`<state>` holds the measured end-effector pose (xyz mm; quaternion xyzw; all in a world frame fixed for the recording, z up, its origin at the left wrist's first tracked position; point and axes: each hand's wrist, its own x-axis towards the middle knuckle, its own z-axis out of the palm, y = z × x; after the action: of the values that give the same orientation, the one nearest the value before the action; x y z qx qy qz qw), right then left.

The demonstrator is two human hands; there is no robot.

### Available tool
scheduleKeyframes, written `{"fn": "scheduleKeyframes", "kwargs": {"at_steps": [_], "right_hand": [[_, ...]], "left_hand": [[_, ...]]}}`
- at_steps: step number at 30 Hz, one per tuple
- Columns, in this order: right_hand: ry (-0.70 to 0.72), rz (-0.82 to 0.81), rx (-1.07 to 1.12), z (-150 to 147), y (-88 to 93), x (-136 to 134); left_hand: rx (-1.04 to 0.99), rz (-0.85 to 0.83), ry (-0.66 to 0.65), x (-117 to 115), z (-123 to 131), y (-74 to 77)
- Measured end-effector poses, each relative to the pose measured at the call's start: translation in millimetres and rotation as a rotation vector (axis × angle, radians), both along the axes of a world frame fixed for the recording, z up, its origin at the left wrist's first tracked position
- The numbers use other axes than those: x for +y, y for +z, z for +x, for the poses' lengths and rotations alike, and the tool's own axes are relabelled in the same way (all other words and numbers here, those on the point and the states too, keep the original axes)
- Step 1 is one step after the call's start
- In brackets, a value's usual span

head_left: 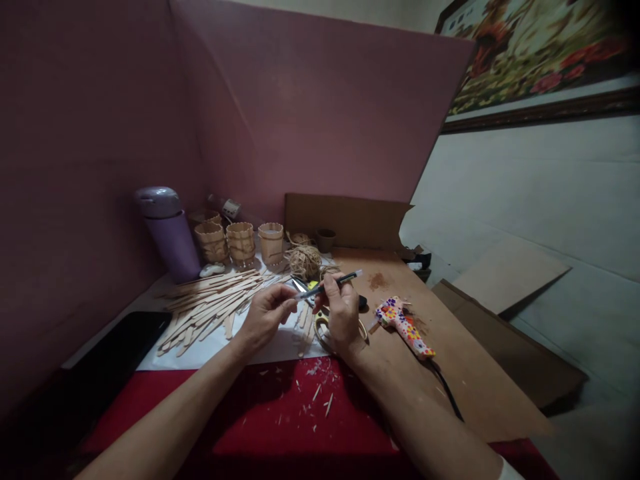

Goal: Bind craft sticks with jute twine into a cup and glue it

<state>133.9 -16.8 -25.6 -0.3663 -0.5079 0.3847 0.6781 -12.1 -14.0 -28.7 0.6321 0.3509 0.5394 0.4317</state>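
Note:
A dark pen (pixel 320 289) with clear ends lies slantwise between my hands, above the white sheet. My right hand (pixel 343 313) is closed around its barrel. At the pen's left end, the fingertips of my left hand (pixel 270 313) are pinched together; whether they grip a cap or the tip itself is too small to tell. Scissors (pixel 323 327) with yellowish handles lie beneath my right hand, partly hidden by it. Left of my left hand is a loose pile of flat wooden sticks (pixel 210 307).
Several stick-covered cups (pixel 241 243), a twine ball (pixel 305 261) and a purple bottle (pixel 173 233) stand at the back. A flower-patterned glue gun (pixel 405 327) with a black cord rests on the brown board (pixel 480 393) at right. A black phone-like slab (pixel 133 340) is at left. Shavings litter the red cloth (pixel 280 413).

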Motion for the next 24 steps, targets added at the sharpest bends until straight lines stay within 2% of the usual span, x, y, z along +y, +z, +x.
{"fn": "scheduleKeyframes", "kwargs": {"at_steps": [5, 8, 10, 13, 15, 17, 20, 23, 24], "right_hand": [[0.055, -0.036, 0.127, -4.7, -7.3, 4.5], [0.083, -0.112, 0.169, -6.2, -7.3, 6.5], [0.093, -0.18, 0.159, -6.4, -6.7, 7.3], [0.066, -0.205, 0.085, -6.1, -6.8, 7.1], [0.044, -0.165, 0.019, -5.8, -8.0, 6.5], [0.038, -0.109, -0.053, -5.5, -10.1, 5.6], [0.022, -0.033, -0.171, -5.1, -13.3, 2.7], [-0.007, 0.015, -0.29, -4.1, -14.5, -2.4], [-0.011, 0.026, -0.328, -3.7, -14.2, -4.3]], "left_hand": [[-0.003, -0.035, 0.011, -0.8, 1.8, -0.6], [0.015, -0.071, 0.034, 0.4, 1.0, 1.7], [0.016, -0.091, 0.135, 4.2, -3.7, 3.2], [0.044, -0.073, 0.439, 14.0, -17.4, 2.7], [0.194, -0.045, 0.643, 19.8, -26.2, 0.8], [0.476, -0.017, 0.731, 21.6, -30.0, -0.8], [0.874, 0.004, 0.762, 14.5, -25.2, 2.2], [0.992, 0.054, 0.81, -0.8, -20.6, 15.3], [1.005, 0.07, 0.774, -6.9, -22.8, 21.5]]}}
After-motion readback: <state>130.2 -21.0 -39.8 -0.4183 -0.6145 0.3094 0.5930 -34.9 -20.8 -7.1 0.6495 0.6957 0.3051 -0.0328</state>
